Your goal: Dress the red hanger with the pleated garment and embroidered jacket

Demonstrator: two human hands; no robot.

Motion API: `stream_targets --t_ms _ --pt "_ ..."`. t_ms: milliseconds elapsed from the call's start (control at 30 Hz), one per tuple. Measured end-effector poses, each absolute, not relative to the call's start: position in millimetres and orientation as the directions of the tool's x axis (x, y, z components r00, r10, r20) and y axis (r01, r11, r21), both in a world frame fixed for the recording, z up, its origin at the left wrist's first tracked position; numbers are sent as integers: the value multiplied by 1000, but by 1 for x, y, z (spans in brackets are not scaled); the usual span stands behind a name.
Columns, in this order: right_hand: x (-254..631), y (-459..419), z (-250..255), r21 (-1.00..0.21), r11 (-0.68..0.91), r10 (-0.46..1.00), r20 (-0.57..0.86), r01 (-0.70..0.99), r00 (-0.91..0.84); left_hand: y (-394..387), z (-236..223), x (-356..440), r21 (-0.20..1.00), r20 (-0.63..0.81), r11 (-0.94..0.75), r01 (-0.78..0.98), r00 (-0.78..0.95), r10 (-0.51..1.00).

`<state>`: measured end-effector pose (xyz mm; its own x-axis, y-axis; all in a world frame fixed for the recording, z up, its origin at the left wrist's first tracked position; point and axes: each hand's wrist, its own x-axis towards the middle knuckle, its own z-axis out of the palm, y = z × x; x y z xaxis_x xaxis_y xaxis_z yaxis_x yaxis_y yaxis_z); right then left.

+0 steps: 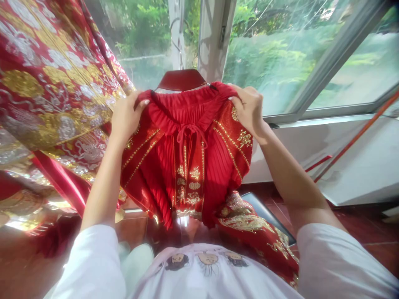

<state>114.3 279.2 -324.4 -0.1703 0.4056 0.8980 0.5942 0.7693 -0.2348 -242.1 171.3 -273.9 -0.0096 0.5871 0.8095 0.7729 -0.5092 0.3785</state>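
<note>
Left hand [126, 118], right hand [249, 110] pinch pleated red gold-embroidered garment [187, 162] — curved wooden hanger [182, 79].

I saw a red pleated garment [190, 158] trimmed with gold embroidered bands and motifs; its hanger [181, 79] was dark red-brown; the draped cloth [52, 83] beside it was red with gold and silver floral patterns; my sleeves [336, 261] were white.

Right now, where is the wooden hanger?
In the head view, the hanger is at top centre before the window, just above the red garment, between the left hand and the right hand.
</note>
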Motion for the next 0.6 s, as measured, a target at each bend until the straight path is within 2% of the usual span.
stream_targets --t_ms 100,167,233,367,500,600 --pt "118 293 -301 -486 724 615 777 489 -138 170 -278 -238 384 844 -541 749 -46 535" --pt "121 297 -284 -627 654 743 638 423 -203 173 -281 -238 378 867 -545 748 -78 493" --pt "122 298 -272 -712 584 811 494 390 -314 177 -284 -239 374 882 -533 759 -114 456" --pt "121 297 -265 -810 483 851 344 333 -398 181 -287 -238 368 875 -434 822 -148 460" --pt "121 292 -269 -813 496 849 380 306 -367 179 -282 -241 362 843 -300 883 -172 510" --pt "122 285 -270 -807 498 853 391 317 -346 182 -274 -254 372 766 -293 881 -113 633"
